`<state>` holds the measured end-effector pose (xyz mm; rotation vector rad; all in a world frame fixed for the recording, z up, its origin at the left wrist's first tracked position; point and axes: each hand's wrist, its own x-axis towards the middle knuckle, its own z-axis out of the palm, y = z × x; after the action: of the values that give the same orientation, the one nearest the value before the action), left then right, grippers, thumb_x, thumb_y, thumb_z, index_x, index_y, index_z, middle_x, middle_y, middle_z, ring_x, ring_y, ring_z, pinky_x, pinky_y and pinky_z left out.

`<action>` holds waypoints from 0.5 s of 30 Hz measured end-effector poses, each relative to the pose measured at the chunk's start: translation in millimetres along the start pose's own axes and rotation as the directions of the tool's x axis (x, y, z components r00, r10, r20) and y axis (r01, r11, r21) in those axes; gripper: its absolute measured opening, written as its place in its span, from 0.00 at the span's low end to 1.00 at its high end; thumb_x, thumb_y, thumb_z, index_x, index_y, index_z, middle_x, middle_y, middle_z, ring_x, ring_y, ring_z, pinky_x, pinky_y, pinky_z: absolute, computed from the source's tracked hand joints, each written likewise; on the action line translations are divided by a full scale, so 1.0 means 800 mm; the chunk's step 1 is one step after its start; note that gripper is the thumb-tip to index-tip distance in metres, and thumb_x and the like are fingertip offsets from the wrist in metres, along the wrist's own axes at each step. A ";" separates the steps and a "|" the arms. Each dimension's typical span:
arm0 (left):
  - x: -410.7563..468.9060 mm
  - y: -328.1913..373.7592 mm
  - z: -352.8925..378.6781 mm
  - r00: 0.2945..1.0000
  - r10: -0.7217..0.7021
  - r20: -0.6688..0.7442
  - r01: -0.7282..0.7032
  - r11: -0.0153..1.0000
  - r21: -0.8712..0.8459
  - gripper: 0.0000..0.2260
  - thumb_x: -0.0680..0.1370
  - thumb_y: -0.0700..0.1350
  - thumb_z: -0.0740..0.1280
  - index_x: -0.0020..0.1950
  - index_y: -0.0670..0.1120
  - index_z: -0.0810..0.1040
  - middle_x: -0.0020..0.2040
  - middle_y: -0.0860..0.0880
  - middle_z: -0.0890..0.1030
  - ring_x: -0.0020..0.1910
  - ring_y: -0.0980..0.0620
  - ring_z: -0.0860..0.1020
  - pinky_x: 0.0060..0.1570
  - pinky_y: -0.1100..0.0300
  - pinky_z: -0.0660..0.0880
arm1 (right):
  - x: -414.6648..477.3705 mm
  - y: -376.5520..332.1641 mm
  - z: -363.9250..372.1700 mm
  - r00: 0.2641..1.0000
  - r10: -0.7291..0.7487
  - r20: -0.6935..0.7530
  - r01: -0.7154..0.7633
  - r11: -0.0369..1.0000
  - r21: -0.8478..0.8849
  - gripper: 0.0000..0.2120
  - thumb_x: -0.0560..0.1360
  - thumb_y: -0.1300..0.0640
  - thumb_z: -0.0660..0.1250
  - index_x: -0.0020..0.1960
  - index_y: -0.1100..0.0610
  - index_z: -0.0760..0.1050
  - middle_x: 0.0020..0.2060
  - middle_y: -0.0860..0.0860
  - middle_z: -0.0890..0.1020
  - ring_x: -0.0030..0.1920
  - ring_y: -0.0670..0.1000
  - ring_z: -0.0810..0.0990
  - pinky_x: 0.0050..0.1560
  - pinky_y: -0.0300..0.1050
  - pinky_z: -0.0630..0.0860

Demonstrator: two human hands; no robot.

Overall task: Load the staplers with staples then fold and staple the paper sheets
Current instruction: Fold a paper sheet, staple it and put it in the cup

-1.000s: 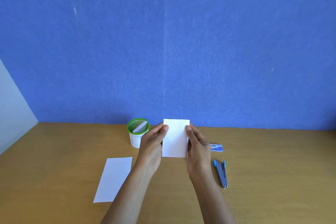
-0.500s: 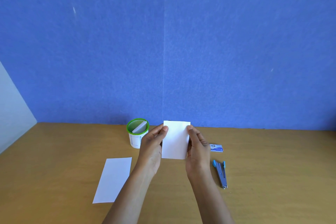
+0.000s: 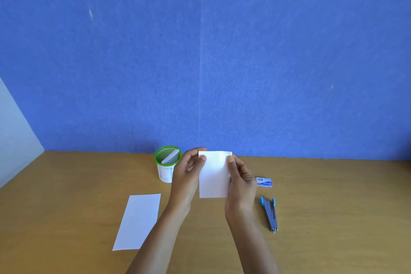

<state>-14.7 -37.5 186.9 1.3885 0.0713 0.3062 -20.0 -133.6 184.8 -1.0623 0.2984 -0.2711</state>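
Note:
Both hands hold a folded white paper sheet upright above the wooden table. My left hand pinches its upper left corner, and my right hand grips its right edge with the thumb near the top. A second white sheet lies flat on the table to the left. A small blue stapler lies on the table right of my right wrist. Beyond the stapler sits a small blue and white staple box.
A white cup with a green rim stands behind my left hand, with folded papers inside. A blue wall rises along the table's far edge. A pale wall panel stands at the far left.
The folded sheet has dropped slightly and tilted a little. My fingers have shifted along its top corners. The rest of the table stays as it was.

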 end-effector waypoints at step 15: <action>0.002 0.014 0.001 0.919 0.383 0.096 -0.388 0.828 0.404 0.06 0.72 0.38 0.71 0.42 0.50 0.83 0.42 0.54 0.83 0.45 0.62 0.79 0.46 0.74 0.70 | -0.016 0.003 0.006 0.961 -0.239 0.138 0.269 0.924 -0.273 0.05 0.74 0.58 0.68 0.42 0.51 0.82 0.36 0.44 0.84 0.36 0.40 0.78 0.37 0.29 0.71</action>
<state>-15.2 -36.5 198.5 1.8323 -0.1685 0.6514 -30.0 -124.2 185.9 -1.4043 0.1068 -0.4133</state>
